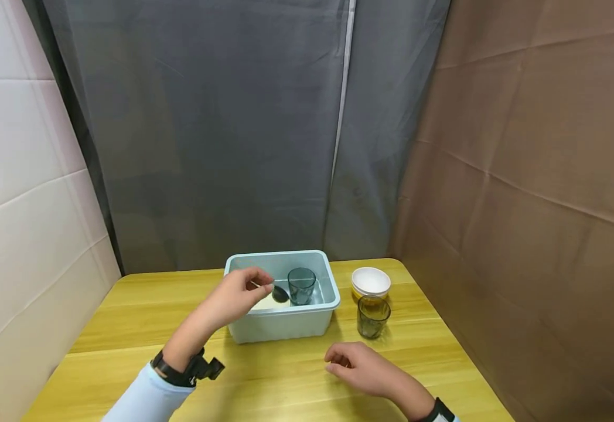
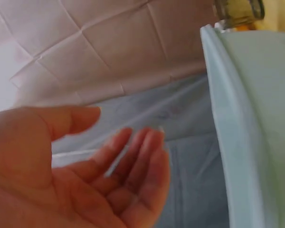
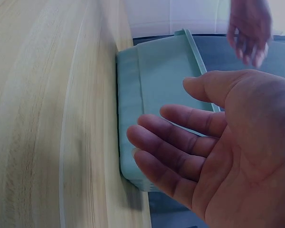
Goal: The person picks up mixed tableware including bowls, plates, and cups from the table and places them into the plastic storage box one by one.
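My left hand (image 1: 244, 293) hovers above the left part of a pale blue plastic bin (image 1: 291, 327), fingers loosely bent with nothing between them. The left wrist view shows the same hand (image 2: 104, 166) with a gap between thumb and fingers, beside the bin wall (image 2: 266, 133). Inside the bin stand a bluish drinking glass (image 1: 302, 287) and, under my left hand, a cream flat piece (image 1: 267, 303) with a dark oval thing (image 1: 280, 294) on it. Over the table, in front of the bin, my right hand (image 1: 362, 368) is relaxed and holds nothing; its palm (image 3: 247, 156) shows in the right wrist view.
Right of the bin, a white bowl (image 1: 371, 281) sits over something yellow, and a brownish drinking glass (image 1: 373, 317) stands in front of it. The yellow wooden table (image 1: 143, 316) is bounded by a grey curtain (image 1: 222, 146) behind and a brown cloth (image 1: 539, 176) at the right.
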Tool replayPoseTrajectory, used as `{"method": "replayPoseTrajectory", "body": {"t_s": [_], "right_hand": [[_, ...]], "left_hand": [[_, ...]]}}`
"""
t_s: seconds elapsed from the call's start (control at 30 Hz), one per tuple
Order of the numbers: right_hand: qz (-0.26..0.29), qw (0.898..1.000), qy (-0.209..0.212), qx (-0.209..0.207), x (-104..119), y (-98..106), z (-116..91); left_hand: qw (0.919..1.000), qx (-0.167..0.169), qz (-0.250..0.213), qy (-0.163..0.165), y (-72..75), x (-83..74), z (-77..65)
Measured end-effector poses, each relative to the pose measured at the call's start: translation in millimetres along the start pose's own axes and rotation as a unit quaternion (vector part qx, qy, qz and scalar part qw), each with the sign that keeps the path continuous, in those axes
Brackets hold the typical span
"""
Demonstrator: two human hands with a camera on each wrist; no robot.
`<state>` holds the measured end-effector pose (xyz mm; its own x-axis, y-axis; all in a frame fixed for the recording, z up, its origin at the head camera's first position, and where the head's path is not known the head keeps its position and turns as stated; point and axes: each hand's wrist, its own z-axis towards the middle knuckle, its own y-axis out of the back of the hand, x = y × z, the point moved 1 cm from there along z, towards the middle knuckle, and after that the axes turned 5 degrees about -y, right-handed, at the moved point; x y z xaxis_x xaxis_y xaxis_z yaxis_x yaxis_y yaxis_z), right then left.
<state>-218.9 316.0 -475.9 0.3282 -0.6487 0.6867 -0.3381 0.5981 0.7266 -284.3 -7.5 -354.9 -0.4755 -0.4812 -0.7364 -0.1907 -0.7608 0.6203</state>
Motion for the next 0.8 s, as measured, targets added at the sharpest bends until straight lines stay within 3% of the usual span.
{"method": "replayPoseTrajectory", "body": {"t_s": [0.27, 0.43, 0.57, 0.7, 0.8], "right_hand": [[0.017, 1.0, -0.014, -0.002, -0.9, 3.0, 0.2], [0.011, 1.0, -0.006, -0.023, -4.6, 4.4, 0.0], [0.015, 0.999, -0.001, -0.031, -9.7, 6.5, -1.5], [0.02, 0.999, -0.007, -0.03, -13.1, 8.1, -1.5], [0.021, 0.999, -0.013, -0.026, -14.7, 8.5, -0.1]], "left_hand": [[0.9973, 0.062, -0.032, -0.024, -8.7, 36.1, -57.1], [0.9978, 0.055, -0.037, -0.006, -13.3, 67.4, -78.2], [0.9961, 0.039, -0.069, 0.039, -23.4, 92.1, -93.4], [0.9929, 0.02, -0.092, 0.072, -28.4, 107.9, -103.9], [0.9922, 0.013, -0.096, 0.079, -27.9, 113.9, -107.4]]}}
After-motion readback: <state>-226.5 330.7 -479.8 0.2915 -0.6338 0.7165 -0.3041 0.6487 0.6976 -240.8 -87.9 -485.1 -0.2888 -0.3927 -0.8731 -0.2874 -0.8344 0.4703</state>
